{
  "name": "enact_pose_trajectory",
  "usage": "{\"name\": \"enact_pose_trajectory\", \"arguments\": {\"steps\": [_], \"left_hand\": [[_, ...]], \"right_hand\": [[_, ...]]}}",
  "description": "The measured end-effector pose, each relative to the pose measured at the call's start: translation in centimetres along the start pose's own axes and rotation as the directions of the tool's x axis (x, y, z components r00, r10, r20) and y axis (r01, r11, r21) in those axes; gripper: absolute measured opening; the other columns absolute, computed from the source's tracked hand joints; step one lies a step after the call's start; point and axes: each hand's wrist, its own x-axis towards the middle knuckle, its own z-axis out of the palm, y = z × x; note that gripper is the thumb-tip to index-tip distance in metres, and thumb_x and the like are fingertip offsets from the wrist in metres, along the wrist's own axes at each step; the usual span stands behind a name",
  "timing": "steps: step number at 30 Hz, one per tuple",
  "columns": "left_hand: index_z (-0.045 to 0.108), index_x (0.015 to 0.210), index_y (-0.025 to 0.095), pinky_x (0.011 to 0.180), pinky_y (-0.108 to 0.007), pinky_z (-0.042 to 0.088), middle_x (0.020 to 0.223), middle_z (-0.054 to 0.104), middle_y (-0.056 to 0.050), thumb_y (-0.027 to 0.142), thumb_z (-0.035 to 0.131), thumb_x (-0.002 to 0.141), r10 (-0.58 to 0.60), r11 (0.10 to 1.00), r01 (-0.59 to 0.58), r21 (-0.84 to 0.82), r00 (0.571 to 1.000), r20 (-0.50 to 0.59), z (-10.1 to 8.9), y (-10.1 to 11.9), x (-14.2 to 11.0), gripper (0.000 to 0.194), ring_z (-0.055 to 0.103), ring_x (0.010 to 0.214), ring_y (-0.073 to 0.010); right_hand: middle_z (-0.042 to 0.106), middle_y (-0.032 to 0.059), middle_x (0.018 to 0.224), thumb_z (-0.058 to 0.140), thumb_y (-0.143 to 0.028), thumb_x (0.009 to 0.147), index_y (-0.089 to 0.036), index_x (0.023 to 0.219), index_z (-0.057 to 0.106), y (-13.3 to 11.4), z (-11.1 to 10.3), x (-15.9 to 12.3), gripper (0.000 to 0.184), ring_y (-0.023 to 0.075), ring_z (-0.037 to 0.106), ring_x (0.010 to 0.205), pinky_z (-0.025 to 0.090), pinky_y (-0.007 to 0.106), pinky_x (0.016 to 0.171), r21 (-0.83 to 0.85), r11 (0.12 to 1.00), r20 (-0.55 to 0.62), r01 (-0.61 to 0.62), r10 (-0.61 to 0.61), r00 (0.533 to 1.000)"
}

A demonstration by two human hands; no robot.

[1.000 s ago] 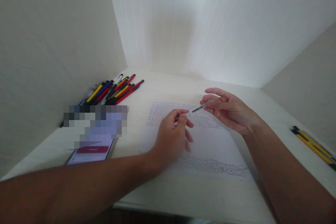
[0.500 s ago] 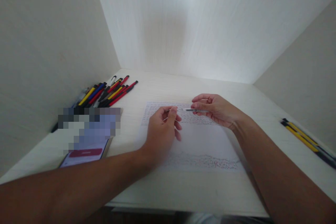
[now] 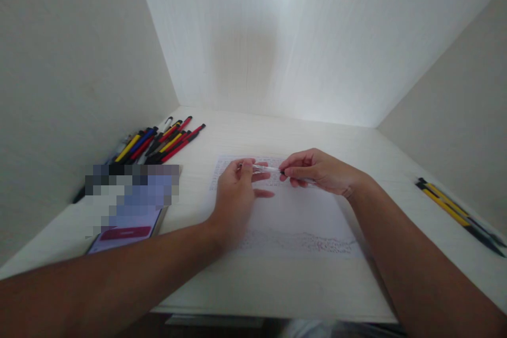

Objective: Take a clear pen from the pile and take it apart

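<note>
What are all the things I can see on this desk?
Pen: one, clear with a dark tip, held between both hands above the paper.
Paper: one white sheet with writing at top and bottom, middle of the desk.
Pile of pens: many, red, yellow, blue and black, back left corner.
Pens at the right edge: a few, yellow and black, lying side by side.
Phone: one, lit screen with a red bar, front left, partly blurred.
Desk: one, off-white, walled on three sides.
Left hand: one, fingers on the pen's left end.
Right hand: one, pinching the pen's other end.
</note>
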Motion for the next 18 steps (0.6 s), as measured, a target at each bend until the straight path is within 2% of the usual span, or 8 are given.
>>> {"name": "enact_pose_trajectory", "arguments": {"steps": [4, 10, 14, 18], "left_hand": [[0.058, 0.12, 0.012, 0.055, -0.023, 0.061, 0.115, 0.067, -0.015, 0.023, 0.049, 0.102, -0.033, 0.999, 0.031, -0.042, 0.998, -0.06, -0.1, 0.1, 0.4, 0.023, 0.069, 0.092, -0.0201], [0.055, 0.137, 0.011, 0.062, -0.024, 0.062, 0.118, 0.066, -0.017, 0.018, 0.046, 0.103, -0.056, 0.996, 0.05, -0.076, 0.994, -0.091, 0.0, 0.1, 0.5, 0.035, 0.068, 0.088, -0.0168], [0.053, 0.142, 0.011, 0.061, -0.022, 0.062, 0.114, 0.067, -0.015, 0.015, 0.049, 0.101, 0.009, 1.0, -0.011, -0.026, 0.997, -0.082, 0.1, -0.2, 0.7, 0.041, 0.066, 0.081, -0.0136], [0.051, 0.144, 0.011, 0.057, -0.023, 0.061, 0.103, 0.069, -0.012, 0.015, 0.059, 0.097, 0.086, 0.995, -0.083, 0.047, 0.993, -0.084, 0.1, -0.2, 0.9, 0.048, 0.065, 0.072, -0.0119]], "right_hand": [[0.071, 0.0036, 0.079, 0.078, -0.033, 0.076, -0.021, 0.094, 0.078, 0.2, -1.1, -0.2, 0.022, 0.0121, 0.054, 0.062, 0.038, 0.026, 0.052, -0.097, 0.995, -0.048, -0.029, 0.024, 0.999], [0.072, 0.0054, 0.078, 0.076, -0.036, 0.076, -0.018, 0.092, 0.079, 0.5, -2.7, -0.7, 0.025, 0.0139, 0.057, 0.065, 0.038, 0.026, 0.053, -0.255, 0.965, -0.051, -0.061, 0.05, 0.997], [0.071, 0.0045, 0.073, 0.074, -0.038, 0.077, -0.019, 0.087, 0.081, 0.7, -2.8, -0.6, 0.023, 0.0151, 0.057, 0.064, 0.042, 0.03, 0.06, -0.409, 0.912, -0.083, -0.031, -0.003, 0.997], [0.07, 0.0043, 0.069, 0.072, -0.039, 0.078, -0.02, 0.084, 0.082, 0.6, -2.7, -0.5, 0.023, 0.0167, 0.058, 0.064, 0.042, 0.03, 0.06, -0.532, 0.846, -0.086, -0.043, -0.004, 0.996]]}}
